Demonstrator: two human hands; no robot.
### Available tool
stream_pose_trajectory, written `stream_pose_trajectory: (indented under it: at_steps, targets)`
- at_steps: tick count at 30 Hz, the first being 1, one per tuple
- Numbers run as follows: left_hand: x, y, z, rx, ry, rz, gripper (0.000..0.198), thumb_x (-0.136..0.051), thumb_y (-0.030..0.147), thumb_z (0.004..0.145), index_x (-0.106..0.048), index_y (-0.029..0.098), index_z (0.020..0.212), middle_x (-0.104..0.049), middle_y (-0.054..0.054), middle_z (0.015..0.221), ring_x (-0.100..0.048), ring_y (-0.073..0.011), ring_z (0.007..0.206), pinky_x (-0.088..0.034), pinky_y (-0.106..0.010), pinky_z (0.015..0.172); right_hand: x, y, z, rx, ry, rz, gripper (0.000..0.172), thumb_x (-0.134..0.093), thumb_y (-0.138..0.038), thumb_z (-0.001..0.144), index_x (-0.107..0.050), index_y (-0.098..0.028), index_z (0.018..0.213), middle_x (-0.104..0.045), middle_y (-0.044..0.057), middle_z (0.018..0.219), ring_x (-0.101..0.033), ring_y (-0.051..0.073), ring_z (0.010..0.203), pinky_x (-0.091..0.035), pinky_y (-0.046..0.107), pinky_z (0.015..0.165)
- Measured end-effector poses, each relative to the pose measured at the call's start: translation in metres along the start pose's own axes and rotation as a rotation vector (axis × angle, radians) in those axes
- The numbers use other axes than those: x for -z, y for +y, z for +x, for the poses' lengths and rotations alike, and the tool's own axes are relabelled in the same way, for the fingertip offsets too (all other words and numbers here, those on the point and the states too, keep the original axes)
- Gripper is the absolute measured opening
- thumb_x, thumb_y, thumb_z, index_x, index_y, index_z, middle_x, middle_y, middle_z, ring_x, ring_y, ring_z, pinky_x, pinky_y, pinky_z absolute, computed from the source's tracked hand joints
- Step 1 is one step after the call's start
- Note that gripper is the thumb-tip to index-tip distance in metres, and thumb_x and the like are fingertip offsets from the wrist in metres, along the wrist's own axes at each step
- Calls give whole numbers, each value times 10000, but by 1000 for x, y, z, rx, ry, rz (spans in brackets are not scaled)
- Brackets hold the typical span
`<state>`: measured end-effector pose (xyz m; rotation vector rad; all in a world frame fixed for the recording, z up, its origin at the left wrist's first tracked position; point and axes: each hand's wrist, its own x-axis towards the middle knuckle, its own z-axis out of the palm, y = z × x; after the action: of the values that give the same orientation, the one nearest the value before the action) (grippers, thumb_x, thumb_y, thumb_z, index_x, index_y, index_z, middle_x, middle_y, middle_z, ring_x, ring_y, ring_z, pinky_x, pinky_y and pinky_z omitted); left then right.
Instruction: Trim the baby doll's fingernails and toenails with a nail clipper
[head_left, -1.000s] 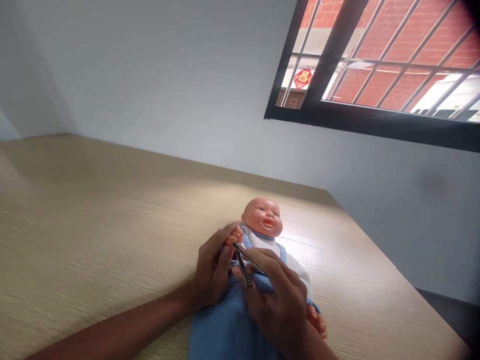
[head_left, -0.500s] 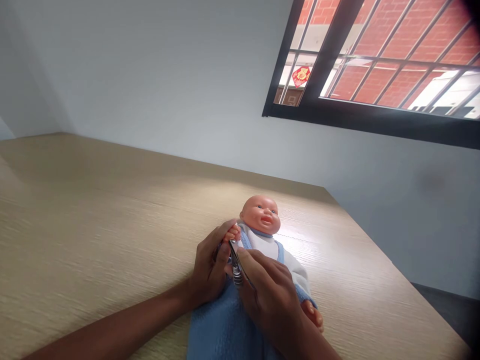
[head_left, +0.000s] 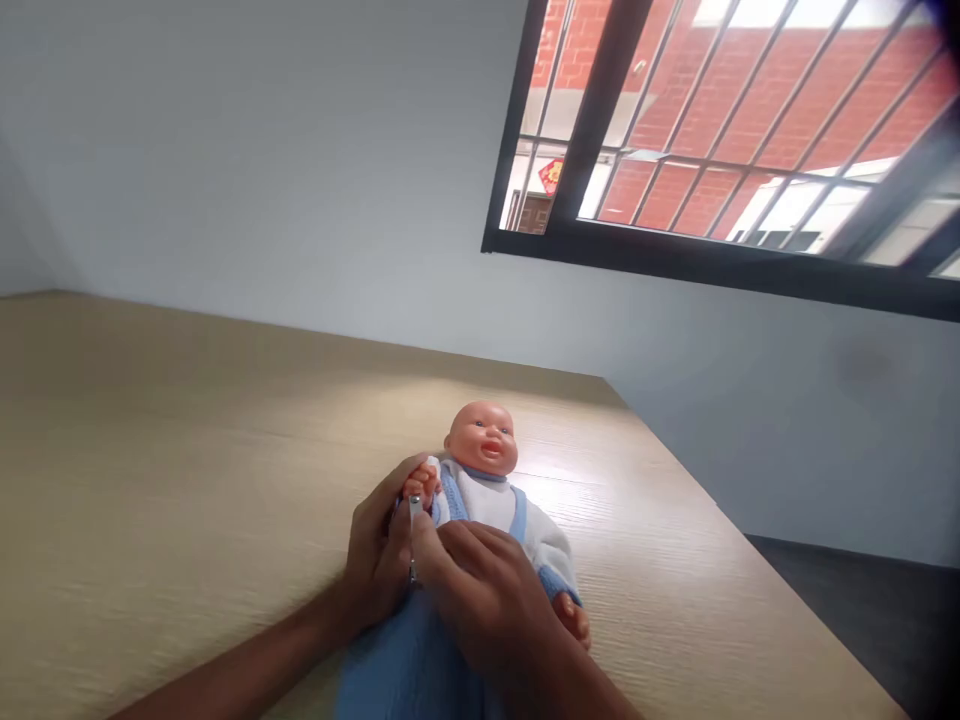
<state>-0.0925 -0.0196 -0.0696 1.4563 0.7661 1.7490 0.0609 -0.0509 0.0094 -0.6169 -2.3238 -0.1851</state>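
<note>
A baby doll [head_left: 486, 485] in a white top and blue overalls lies on its back, head away from me. My left hand [head_left: 380, 540] is wrapped round the doll's raised hand [head_left: 422, 484] on the left side. Between thumb and fingers, my right hand [head_left: 484, 585] grips a silver nail clipper [head_left: 415, 512]. The clipper's tip is right at the doll's fingers; whether it touches them I cannot tell. Part of the clipper is covered by my right thumb. The doll's other hand [head_left: 572, 620] lies free beside its body.
Under the doll is a light wooden table [head_left: 187, 450], its right edge running diagonally toward me. A pale wall [head_left: 262, 180] rises behind it. A dark-framed window [head_left: 675, 245] with metal bars is at the upper right.
The whole view has shifted, so the doll and hands appear farther left. The clipper has turned more upright at the doll's fingers. Both hands keep their holds.
</note>
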Motion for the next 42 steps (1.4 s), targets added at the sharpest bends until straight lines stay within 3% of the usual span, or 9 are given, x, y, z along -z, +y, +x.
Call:
stream_pose_trajectory:
  at_steps: [6, 12, 16, 19, 23, 28, 32, 36, 42]
  targets:
    - [21, -23, -2, 180, 166, 119, 470, -691, 542, 929, -697, 214, 1266, -794, -75, 1102, -768, -323, 1038, -656, -380, 929, -8, -6, 1, -56, -9, 8, 276, -451, -118, 1024, -585, -118, 1265, -703, 35, 747, -609, 197, 557, -516, 308, 545]
    - [83, -10, -14, -133, -356, 345, 288, -662, 427, 951, -747, 265, 1173, -770, -90, 1222, -740, -324, 1112, -635, -407, 959, 43, -31, -4, -614, 203, 639, 104, -602, -263, 1000, -517, -214, 1035, -658, -38, 783, -644, 93, 615, -527, 181, 593]
    - [105, 32, -26, -118, -590, 482, 379, -541, 460, 1003, -686, 299, 1314, -668, -136, 1413, -587, -385, 1351, -505, -548, 1134, 78, -14, -42, -890, 314, 1055, 301, -744, -390, 898, -515, -204, 956, -572, -85, 666, -589, 88, 501, -467, 187, 492]
    - [81, 71, -13, -149, -635, 561, 341, -483, 478, 1027, -715, 303, 1205, -664, -116, 1401, -579, -370, 1340, -507, -521, 1126, 82, 12, -80, -986, 452, 1057, 381, -807, -452, 874, -549, -179, 937, -607, -69, 639, -592, 86, 512, -469, 187, 513]
    - [-3, 110, 20, -267, -864, 633, 180, -585, 238, 995, -701, 290, 1123, -715, -82, 1273, -653, -273, 1207, -553, -373, 1048, 71, 37, -113, -1108, 626, 1130, 346, -781, -447, 930, -582, -165, 914, -561, -84, 645, -573, 78, 551, -560, 241, 655]
    - [-96, 91, 51, -172, -1403, 583, 355, -666, 56, 860, -724, 263, 1142, -727, -69, 1172, -621, -277, 1177, -504, -442, 1071, 62, 43, -126, -1180, 664, 1179, 269, -710, -392, 1001, -625, -146, 932, -648, -25, 792, -657, 122, 668, -612, 315, 731]
    - [-106, 59, 75, 49, -1588, 332, 85, -718, 182, 898, -753, 203, 972, -719, -51, 949, -645, -205, 919, -530, -315, 866, 62, 36, -123, -1116, 662, 1050, 357, -666, -489, 998, -609, -138, 968, -696, 27, 828, -685, 122, 631, -622, 325, 731]
    - [-95, 50, 90, 283, -1463, 145, 196, -664, 346, 989, -715, 187, 1093, -682, -67, 1003, -614, -191, 919, -503, -296, 837, 63, 21, -120, -953, 699, 778, 296, -579, -459, 1049, -589, -168, 996, -716, 27, 791, -712, 143, 667, -594, 300, 704]
    - [-93, 49, 86, 274, -1395, 116, 255, -627, 422, 1015, -689, 199, 1122, -654, -67, 1033, -582, -211, 977, -474, -329, 916, 60, -7, -119, -608, 582, 366, 303, -772, -265, 907, -651, -212, 1180, -769, 37, 1022, -756, 184, 917, -582, 288, 833]
